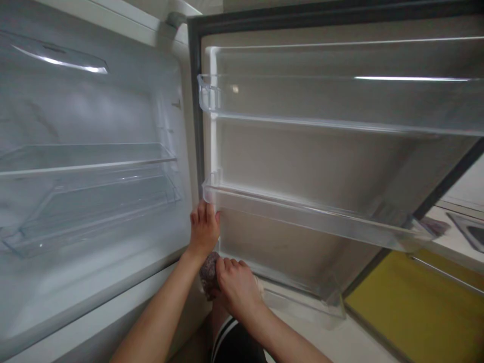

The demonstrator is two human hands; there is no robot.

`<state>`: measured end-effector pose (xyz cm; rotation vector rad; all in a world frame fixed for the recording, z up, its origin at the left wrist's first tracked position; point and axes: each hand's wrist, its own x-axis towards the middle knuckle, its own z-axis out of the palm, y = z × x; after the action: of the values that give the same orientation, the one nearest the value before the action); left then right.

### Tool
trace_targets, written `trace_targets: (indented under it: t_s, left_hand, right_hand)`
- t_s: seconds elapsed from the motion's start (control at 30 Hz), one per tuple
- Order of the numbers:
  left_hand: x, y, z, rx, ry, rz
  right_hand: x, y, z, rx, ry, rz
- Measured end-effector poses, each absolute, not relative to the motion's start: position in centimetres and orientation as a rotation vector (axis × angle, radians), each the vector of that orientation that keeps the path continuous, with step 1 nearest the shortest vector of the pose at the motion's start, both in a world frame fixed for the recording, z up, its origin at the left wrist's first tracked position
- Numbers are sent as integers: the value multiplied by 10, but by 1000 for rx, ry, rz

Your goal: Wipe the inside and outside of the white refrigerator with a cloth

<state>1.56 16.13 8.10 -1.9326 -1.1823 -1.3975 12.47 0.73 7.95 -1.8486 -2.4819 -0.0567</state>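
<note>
An open fridge fills the view, its white inside [86,116] at left and its door [302,166] swung out at right. My left hand [204,229] rests flat with fingers together against the hinge-side end of the middle clear door bin [310,214]. Just below it, my right hand [236,285] is closed around a crumpled dark speckled cloth [208,272], pressed near the door's lower inner edge. The lowest door bin [302,302] sits right beside that hand.
A top clear door bin [340,103] spans the door. Inside the fridge are a glass shelf [86,159] and a clear drawer [98,206]. A yellow panel [416,307] and a pale counter with a sink edge [467,234] lie at the lower right.
</note>
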Motion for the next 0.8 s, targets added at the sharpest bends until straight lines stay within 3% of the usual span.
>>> trace_targets:
  t_s: [0.17, 0.43, 0.8]
  left_hand:
    - [8, 145, 82, -1914, -1049, -1356]
    - [3, 125, 78, -1964, -987, -1314]
    - [-2, 127, 69, -2076, -828, -1463]
  right_hand:
    - [161, -16, 82, -1910, -2471, -31]
    - [289, -91, 96, -2201, -2304, -19]
    - [340, -118, 105, -1871, -1949, 195]
